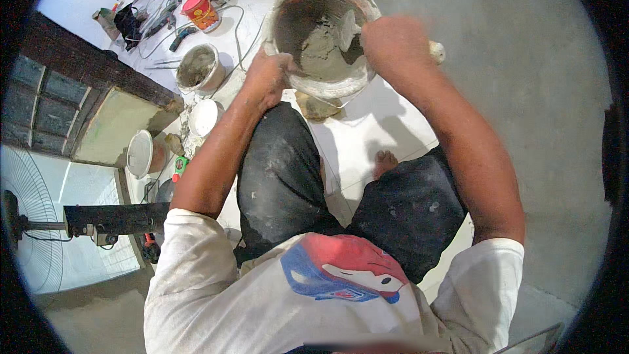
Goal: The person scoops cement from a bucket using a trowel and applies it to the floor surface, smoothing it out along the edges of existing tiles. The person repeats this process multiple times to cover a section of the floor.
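A whitish bucket (334, 87), crusted with dried mortar, is tilted toward me above the tiled floor in front of my knees. Wet grey mortar (320, 56) lies inside it. My left hand (270, 77) is closed on the bucket's left rim, thumb toward the inside. At the right rim, my right hand (396, 46) is wrapped round the handle of a trowel (347, 30). Its mortar-smeared blade reaches into the bucket, and the pale handle end sticks out past my fist. Slight motion blur softens the right hand.
Left of the bucket stand a smaller tub of mortar (213, 77), a white bowl (206, 118), another pail (145, 155) and a red tin (201, 12). Cables and tools lie beyond. A stand fan (39, 223) is at far left; a grey wall (524, 59) rises at right.
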The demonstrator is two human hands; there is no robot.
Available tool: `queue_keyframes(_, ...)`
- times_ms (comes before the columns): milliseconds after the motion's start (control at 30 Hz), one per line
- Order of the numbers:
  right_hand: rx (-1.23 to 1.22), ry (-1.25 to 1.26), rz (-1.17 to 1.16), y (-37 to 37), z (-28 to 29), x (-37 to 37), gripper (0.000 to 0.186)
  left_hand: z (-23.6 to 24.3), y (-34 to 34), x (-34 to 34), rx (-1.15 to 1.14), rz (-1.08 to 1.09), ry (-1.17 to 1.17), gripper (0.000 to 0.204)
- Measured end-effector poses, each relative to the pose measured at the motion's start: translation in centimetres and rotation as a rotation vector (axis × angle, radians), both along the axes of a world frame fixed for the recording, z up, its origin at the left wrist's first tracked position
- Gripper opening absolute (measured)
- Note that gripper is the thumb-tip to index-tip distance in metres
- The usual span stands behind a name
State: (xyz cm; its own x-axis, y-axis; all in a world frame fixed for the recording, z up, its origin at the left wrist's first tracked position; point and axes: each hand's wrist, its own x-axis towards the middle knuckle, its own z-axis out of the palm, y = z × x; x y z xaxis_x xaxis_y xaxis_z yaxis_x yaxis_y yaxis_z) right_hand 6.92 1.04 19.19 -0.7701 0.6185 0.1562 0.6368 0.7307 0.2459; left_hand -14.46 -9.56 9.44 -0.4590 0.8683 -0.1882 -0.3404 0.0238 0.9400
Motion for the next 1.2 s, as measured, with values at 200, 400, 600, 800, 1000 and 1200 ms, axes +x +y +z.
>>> queue_keyframes(200,0.014,0.103,-0.057,1.6,-3.0,-3.4,0.016,1.0,0.1,2.0,0.133,-0.013,-0.014,0.043)
queue_keyframes(400,0.068,0.115,0.014,1.1,-3.5,-3.6,0.015,-0.1,0.2,1.1,0.126,-0.024,-0.081,0.058)
queue_keyframes(600,0.185,0.195,0.056,2.5,-5.6,-2.0,0.014,-0.4,0.6,0.8,0.113,-0.048,-0.060,0.058)
queue_keyframes(800,0.174,0.157,0.204,0.5,-4.3,-3.2,0.012,0.1,0.2,1.0,0.146,-0.075,-0.041,0.059)
queue_keyframes(1000,0.125,0.038,0.097,-1.3,-1.8,-1.8,0.014,0.6,-0.1,1.2,0.184,-0.037,-0.022,0.056)
queue_keyframes(1200,0.125,0.018,0.020,-0.7,-2.3,-2.6,0.013,0.7,0.1,1.9,0.127,-0.007,0.118,0.049)
